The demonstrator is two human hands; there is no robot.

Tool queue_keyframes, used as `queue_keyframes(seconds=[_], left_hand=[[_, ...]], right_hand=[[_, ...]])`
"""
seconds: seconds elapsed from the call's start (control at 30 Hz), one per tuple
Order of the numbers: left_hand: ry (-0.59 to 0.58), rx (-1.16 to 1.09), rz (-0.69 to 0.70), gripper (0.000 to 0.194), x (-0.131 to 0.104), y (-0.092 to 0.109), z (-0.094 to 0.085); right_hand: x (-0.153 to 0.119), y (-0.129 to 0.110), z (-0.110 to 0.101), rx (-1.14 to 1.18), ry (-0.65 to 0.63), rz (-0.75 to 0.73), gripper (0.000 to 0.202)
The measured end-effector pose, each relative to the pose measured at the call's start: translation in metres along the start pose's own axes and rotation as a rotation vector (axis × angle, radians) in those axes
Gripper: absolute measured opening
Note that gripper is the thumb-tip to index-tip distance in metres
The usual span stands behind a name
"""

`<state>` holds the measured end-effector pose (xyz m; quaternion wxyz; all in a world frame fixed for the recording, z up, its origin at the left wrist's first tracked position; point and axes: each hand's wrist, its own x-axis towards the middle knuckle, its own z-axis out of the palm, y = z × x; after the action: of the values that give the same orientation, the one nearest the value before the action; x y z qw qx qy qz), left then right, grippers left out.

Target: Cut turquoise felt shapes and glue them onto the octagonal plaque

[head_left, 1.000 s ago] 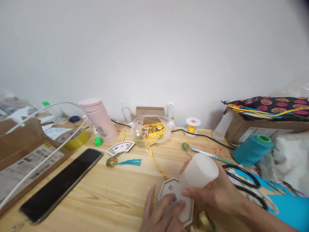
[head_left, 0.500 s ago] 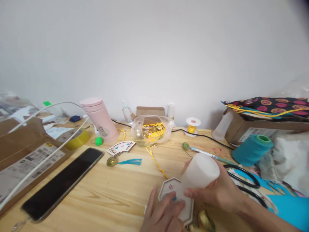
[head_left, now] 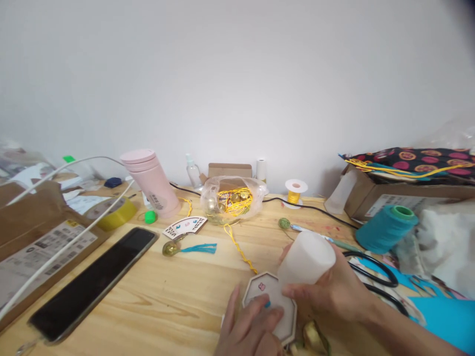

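An octagonal plaque [head_left: 287, 316] with a wooden rim and a small pink figure lies on the table near the bottom centre, a twisted yellow cord [head_left: 239, 249] running from its top. My left hand [head_left: 250, 326] rests on the plaque with its fingers spread, beside a small blue spot. In my right hand [head_left: 330, 291] is a white translucent bottle [head_left: 309, 257], gripped and tilted over the plaque's right side; its lower end is hidden. Gold-coloured pieces [head_left: 313, 336] lie just below my right hand.
A phone [head_left: 96, 282], pink cup [head_left: 152, 183] and yellow tape roll [head_left: 115, 212] are at left. Behind the plaque are a fan-shaped piece [head_left: 184, 227] and a bag of gold bells [head_left: 232, 200]. Teal thread [head_left: 386, 230] and black-handled scissors [head_left: 382, 269] lie at right.
The view has shifted very slightly. Both hands, the bottle and the plaque keep nearly the same positions relative to each other.
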<state>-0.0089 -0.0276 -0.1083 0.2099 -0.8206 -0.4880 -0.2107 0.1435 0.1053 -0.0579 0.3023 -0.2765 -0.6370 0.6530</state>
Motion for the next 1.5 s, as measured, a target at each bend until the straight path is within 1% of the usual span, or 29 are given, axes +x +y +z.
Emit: queue_keyframes(seconds=[0.07, 0.1, 0.13, 0.23, 0.27, 0.3, 0.37, 0.5, 0.57, 0.6, 0.77, 0.87, 0.93, 1.0, 1.1, 1.2, 1.33, 1.4, 1.5], left_hand=[[-0.014, -0.005, 0.002, 0.016, 0.000, 0.001, 0.002], [-0.001, -0.013, -0.014, 0.019, -0.001, 0.003, 0.004], [0.034, -0.025, -0.044, 0.022, -0.001, 0.005, 0.007], [0.195, -0.080, -0.168, 0.034, -0.004, 0.011, 0.019], [0.224, -0.090, -0.183, 0.036, -0.005, 0.013, 0.022], [0.223, -0.091, -0.183, 0.036, -0.005, 0.014, 0.023], [0.182, -0.071, -0.158, 0.035, -0.005, 0.012, 0.022], [0.010, 0.000, -0.014, 0.021, -0.002, 0.003, 0.008], [-0.059, 0.011, 0.027, 0.016, -0.001, 0.000, 0.002], [-0.068, 0.011, 0.023, 0.015, 0.000, -0.001, 0.001], [-0.075, 0.003, 0.012, 0.013, -0.002, 0.000, 0.002], [-0.103, -0.003, 0.007, 0.012, -0.004, 0.000, 0.003], [-0.087, -0.004, 0.014, 0.013, -0.004, 0.000, 0.003], [-0.064, -0.005, 0.019, 0.012, -0.004, 0.000, 0.004], [-0.085, -0.007, 0.013, 0.011, -0.004, 0.000, 0.004], [-0.086, -0.002, 0.017, 0.012, -0.004, 0.000, 0.003], [-0.085, 0.004, 0.025, 0.012, -0.006, 0.000, 0.003], [-0.089, 0.010, 0.027, 0.012, -0.006, -0.001, 0.003], [-0.090, 0.013, 0.046, 0.011, -0.005, -0.001, 0.004]], right_hand=[[-0.001, 0.001, 0.000, -0.081, -0.036, -0.009, 0.039], [-0.001, 0.001, -0.001, -0.116, -0.064, -0.013, 0.038], [-0.001, 0.002, -0.001, -0.120, -0.064, -0.020, 0.038], [0.000, 0.002, -0.001, -0.106, -0.024, -0.020, 0.043], [0.000, 0.002, -0.001, -0.105, -0.031, -0.016, 0.043], [0.001, 0.002, -0.001, -0.100, -0.053, -0.014, 0.041], [0.001, 0.001, -0.001, -0.082, -0.106, -0.017, 0.037], [0.002, 0.001, -0.001, -0.053, -0.062, -0.038, 0.041], [0.003, 0.002, -0.003, -0.071, -0.095, -0.050, 0.038], [0.003, 0.002, -0.003, -0.081, -0.115, -0.057, 0.036], [0.004, 0.003, -0.005, -0.095, -0.134, -0.074, 0.030], [0.003, 0.003, -0.004, -0.116, -0.141, -0.070, 0.027], [0.003, 0.002, -0.004, -0.118, -0.128, -0.084, 0.025], [0.003, 0.002, -0.004, -0.114, -0.125, -0.097, 0.026], [0.003, 0.003, -0.004, -0.114, -0.136, -0.082, 0.031], [0.004, 0.002, -0.004, -0.117, -0.113, -0.066, 0.033], [0.004, -0.001, -0.005, -0.148, -0.153, -0.095, 0.028], [0.004, -0.001, -0.005, -0.183, -0.142, -0.112, 0.025], [0.003, -0.002, -0.004, -0.223, -0.136, -0.120, 0.026]])
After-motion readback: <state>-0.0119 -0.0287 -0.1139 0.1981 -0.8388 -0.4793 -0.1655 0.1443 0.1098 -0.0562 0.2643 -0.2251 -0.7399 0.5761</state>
